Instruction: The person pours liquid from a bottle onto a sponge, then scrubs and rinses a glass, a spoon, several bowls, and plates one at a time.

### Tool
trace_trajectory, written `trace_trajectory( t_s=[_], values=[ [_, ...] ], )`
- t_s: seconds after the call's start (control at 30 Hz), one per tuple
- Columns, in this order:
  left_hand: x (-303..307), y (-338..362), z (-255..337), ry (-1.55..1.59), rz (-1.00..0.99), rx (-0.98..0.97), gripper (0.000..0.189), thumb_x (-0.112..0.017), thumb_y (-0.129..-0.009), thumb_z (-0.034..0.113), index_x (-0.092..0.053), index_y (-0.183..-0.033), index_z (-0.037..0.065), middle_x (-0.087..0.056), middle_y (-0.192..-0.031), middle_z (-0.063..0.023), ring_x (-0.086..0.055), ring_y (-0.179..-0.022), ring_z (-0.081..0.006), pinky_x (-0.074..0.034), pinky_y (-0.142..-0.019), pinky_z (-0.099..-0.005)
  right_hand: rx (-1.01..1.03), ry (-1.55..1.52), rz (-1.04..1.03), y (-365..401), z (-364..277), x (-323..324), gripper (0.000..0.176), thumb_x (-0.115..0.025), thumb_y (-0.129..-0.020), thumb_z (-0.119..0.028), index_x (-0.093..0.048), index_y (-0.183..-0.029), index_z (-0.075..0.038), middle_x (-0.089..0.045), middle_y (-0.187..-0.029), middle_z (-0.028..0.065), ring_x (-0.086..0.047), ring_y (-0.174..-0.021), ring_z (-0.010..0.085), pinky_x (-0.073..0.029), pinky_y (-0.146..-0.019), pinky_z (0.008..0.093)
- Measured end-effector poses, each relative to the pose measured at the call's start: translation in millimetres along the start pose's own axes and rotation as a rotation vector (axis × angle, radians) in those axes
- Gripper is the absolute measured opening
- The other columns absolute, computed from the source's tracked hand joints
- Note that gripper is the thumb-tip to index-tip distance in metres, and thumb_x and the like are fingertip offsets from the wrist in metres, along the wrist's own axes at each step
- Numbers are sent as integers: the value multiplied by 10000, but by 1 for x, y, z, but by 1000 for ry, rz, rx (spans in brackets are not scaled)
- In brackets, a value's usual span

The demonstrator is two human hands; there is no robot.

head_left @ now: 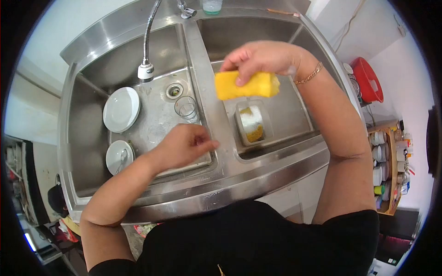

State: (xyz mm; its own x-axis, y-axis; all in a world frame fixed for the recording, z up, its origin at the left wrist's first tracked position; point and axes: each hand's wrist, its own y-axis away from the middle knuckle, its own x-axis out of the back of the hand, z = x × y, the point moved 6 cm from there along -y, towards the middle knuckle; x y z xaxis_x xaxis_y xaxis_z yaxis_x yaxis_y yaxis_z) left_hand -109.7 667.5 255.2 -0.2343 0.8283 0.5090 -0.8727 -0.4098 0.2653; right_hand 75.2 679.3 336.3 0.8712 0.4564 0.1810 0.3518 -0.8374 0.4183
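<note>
My right hand (pixel 258 57) grips a yellow sponge (pixel 246 86) and holds it in the air over the right basin of a steel double sink (pixel 271 165). Just below the sponge sits a small clear container (pixel 251 123) with white foam and a yellow scrap inside. My left hand (pixel 182 147) hovers over the divider between the basins with its fingers curled and nothing visible in it. A drinking glass (pixel 186 109) stands in the left basin just beyond that hand.
Two white plates lie in the left basin: one plate (pixel 121 109) at the far left, and a second plate (pixel 119 156) holding a spoon. A flexible faucet (pixel 146 70) hangs over the drain (pixel 173 90). A cup (pixel 212 6) stands on the back ledge. Shelves of crockery (pixel 384 165) are at right.
</note>
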Motion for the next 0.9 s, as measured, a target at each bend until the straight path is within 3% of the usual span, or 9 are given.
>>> trace_trajectory(
  t_s=[0.07,0.3,0.37,0.43,0.53,0.6,0.7,0.83,0.9],
  values=[
    [-5,3,35,-334,126,-302,323,-692,-736,327,-569,-695,30,-573,-659,-80,-558,-628,-202,-447,-583,-329,-200,238,22,-2,31,11,412,-679,-648,-184,-609,-1022,-25,-625,-889,84,-594,-796,167,-481,-677,290],
    [-12,0,55,-505,225,-238,358,-735,-648,336,-505,-666,61,-540,-688,-99,-537,-713,-287,-430,-661,-377,-455,768,-91,-27,140,10,465,-686,-633,-244,-604,-1039,-34,-633,-883,98,-616,-757,203,-497,-686,309],
    [-1,2,47,-504,278,-246,328,-728,-657,296,-507,-660,53,-538,-675,-105,-537,-694,-287,-431,-642,-375,-741,563,-91,-21,170,1,481,-685,-649,-267,-597,-1051,-19,-636,-902,108,-629,-759,231,-504,-691,330],
    [14,5,36,-503,336,-251,298,-721,-666,256,-509,-655,46,-537,-663,-112,-538,-675,-287,-432,-623,-373,-726,603,-72,-30,199,-3,482,-680,-668,-295,-597,-1042,-3,-633,-934,144,-631,-757,269,-506,-689,348],
    [39,9,-1,-386,337,3,243,-679,-700,237,-546,-674,35,-581,-681,-120,-564,-691,-297,-449,-615,-381,-546,819,-15,-47,232,-4,480,-668,-696,-319,-595,-1043,5,-615,-972,201,-628,-775,297,-504,-688,354],
    [56,13,-16,-362,327,129,241,-678,-703,236,-558,-687,28,-591,-690,-125,-572,-690,-292,-453,-619,-373,-538,928,19,-54,253,-3,531,-607,-733,-455,-631,-954,28,-603,-1023,200,-577,-944,328,-449,-837,362],
    [84,24,-54,-345,309,265,230,-675,-719,218,-579,-716,9,-606,-698,-125,-578,-651,-240,-454,-605,-338,-548,959,20,-57,252,2,538,-580,-763,-470,-627,-966,27,-595,-1038,202,-545,-1006,329,-417,-878,366],
    [126,35,-112,-429,335,305,228,-657,-752,208,-603,-771,-12,-603,-684,-102,-562,-576,-169,-458,-566,-300,-710,710,100,-46,166,5,352,-504,-820,-285,-630,-782,42,-624,-793,200,-617,-637,256,-504,-604,343],
    [144,39,-139,-348,309,374,232,-644,-767,209,-602,-797,-18,-598,-682,-92,-558,-565,-161,-460,-547,-293,-602,646,151,-49,118,7,297,-536,-798,-199,-599,-691,71,-596,-623,143,-579,-525,195,-467,-428,316]
  ],
)
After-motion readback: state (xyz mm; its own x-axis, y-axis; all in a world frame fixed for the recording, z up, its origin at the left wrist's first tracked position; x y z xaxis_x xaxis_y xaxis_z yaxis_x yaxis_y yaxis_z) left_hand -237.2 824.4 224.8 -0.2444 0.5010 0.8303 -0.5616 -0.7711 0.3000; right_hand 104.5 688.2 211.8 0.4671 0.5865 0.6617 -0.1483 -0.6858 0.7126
